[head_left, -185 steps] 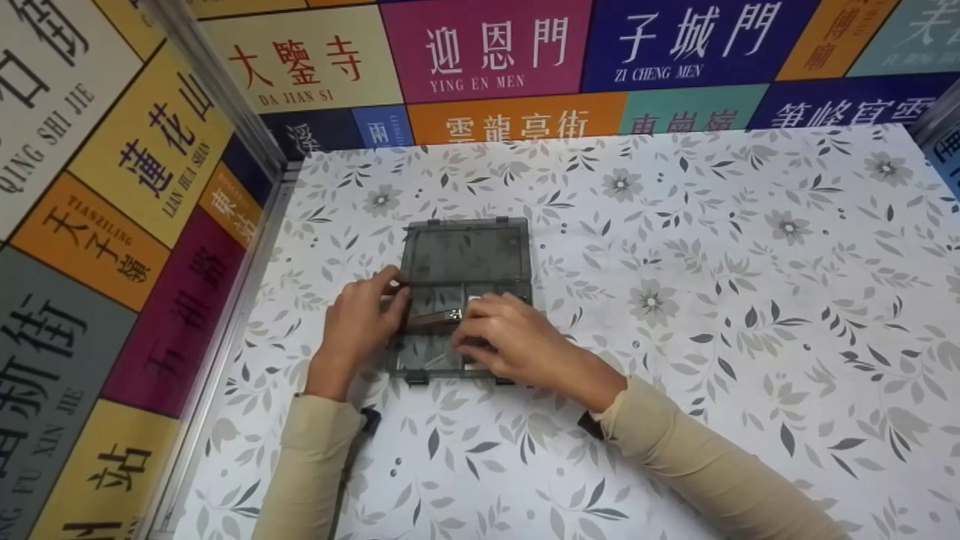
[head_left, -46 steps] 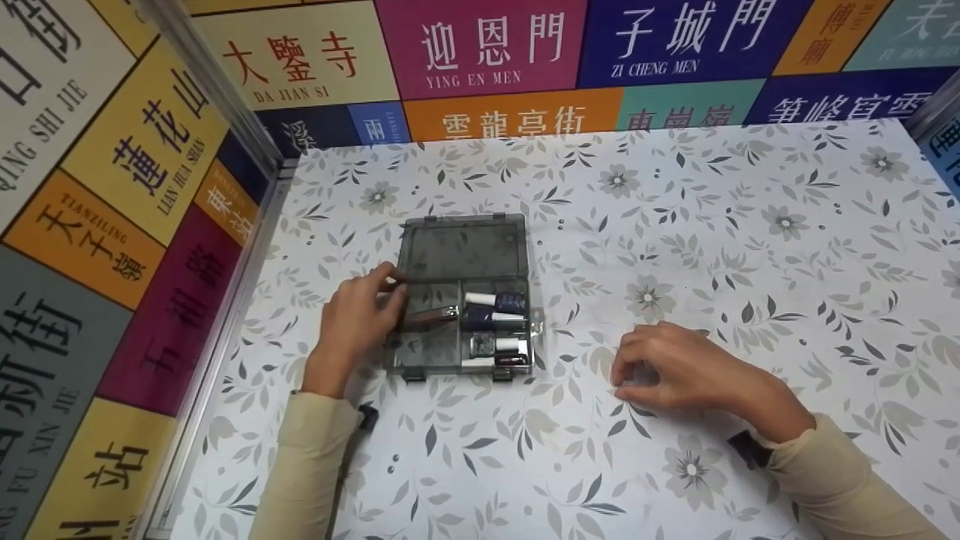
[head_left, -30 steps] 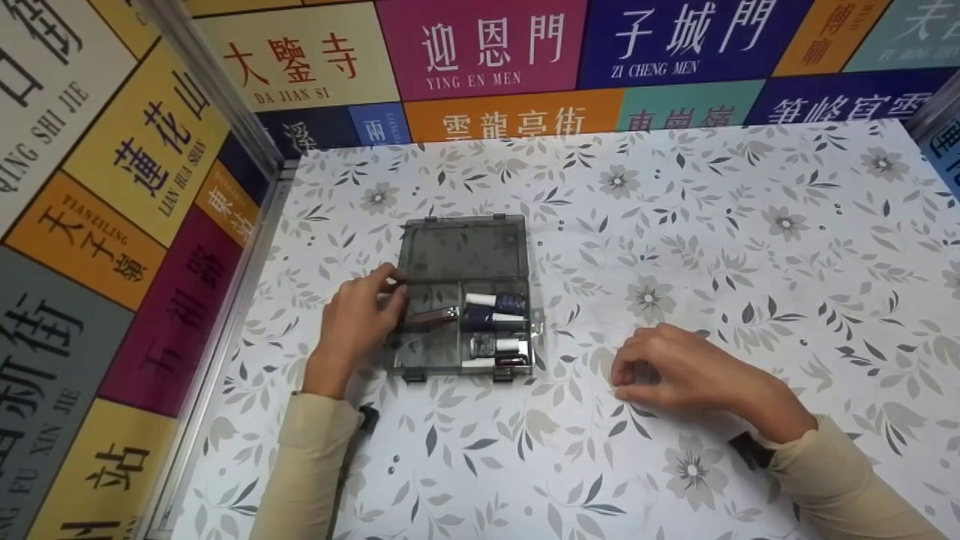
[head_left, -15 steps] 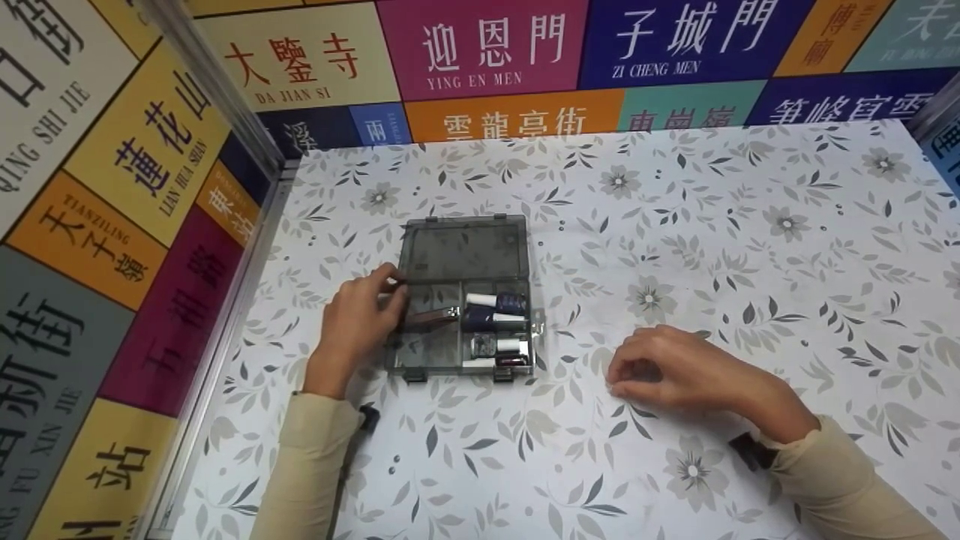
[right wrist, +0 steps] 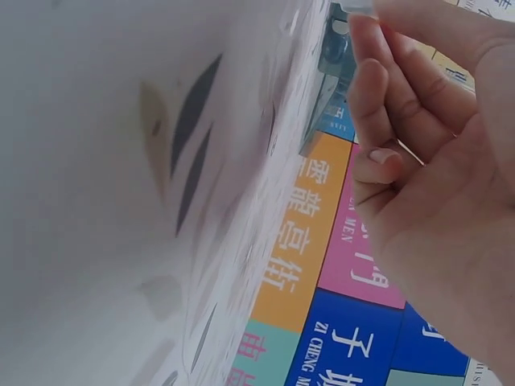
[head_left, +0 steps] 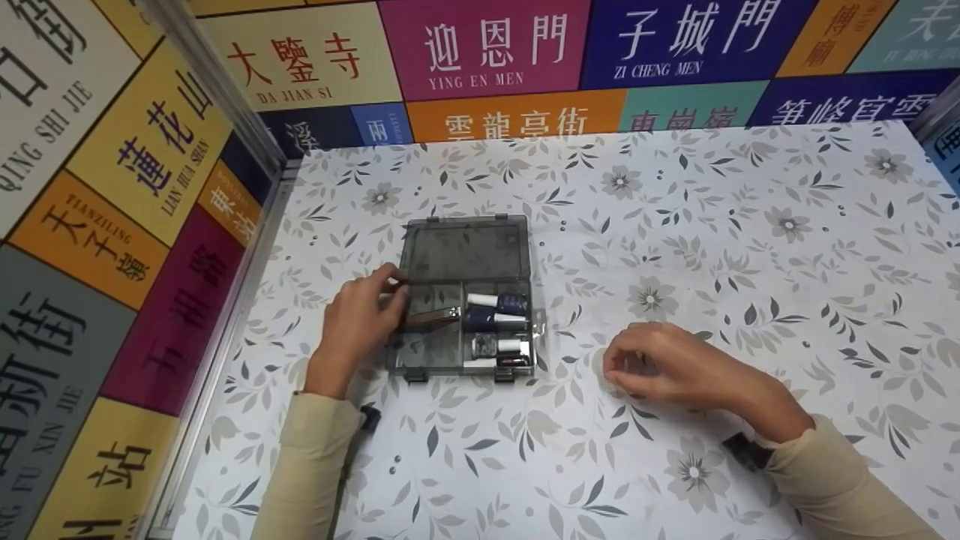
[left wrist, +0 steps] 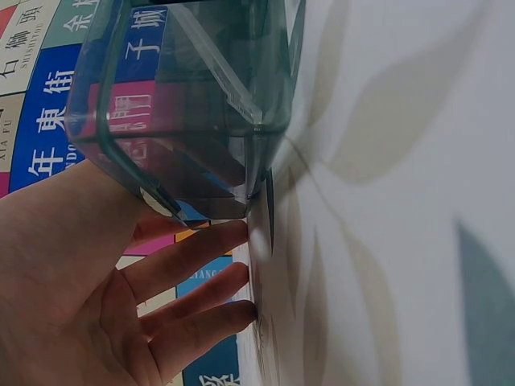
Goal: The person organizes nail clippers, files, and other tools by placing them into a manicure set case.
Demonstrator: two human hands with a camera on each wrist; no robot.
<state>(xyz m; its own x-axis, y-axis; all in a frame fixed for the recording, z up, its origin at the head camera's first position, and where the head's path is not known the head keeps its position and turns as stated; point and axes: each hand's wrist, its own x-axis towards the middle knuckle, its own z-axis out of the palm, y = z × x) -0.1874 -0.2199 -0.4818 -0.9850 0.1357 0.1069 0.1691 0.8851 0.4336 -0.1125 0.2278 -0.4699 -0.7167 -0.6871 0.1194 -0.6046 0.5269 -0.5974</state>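
Note:
My left hand (head_left: 360, 319) touches the left side of an opened smoky, see-through divided box (head_left: 427, 352); the left wrist view shows straight fingers beneath the box wall. Its lid (head_left: 465, 251) lies flat toward the wall. In the right-hand section lie dark-blue nail polish bottles (head_left: 514, 304) with white caps, a smaller clear bottle (head_left: 485, 345) and a dark-red one (head_left: 513, 361). A nail clipper (head_left: 439, 318) with a shiny metal end lies left of the divider. Away to the right, my right hand (head_left: 675, 367) rests over the table, fingers loosely curled; the head view shows nothing in it.
A small clear piece (head_left: 538, 322) stands against the box's right side. White cloth with grey leaves and flowers covers the table (head_left: 750, 285). Colourful panels with lettering (head_left: 487, 52) border it at the back and left.
Since the oldest frame, my right hand has left the box's right section and moved right onto the table, uncovering the bottles. My left hand has stayed at the box. Lately almost nothing has moved.

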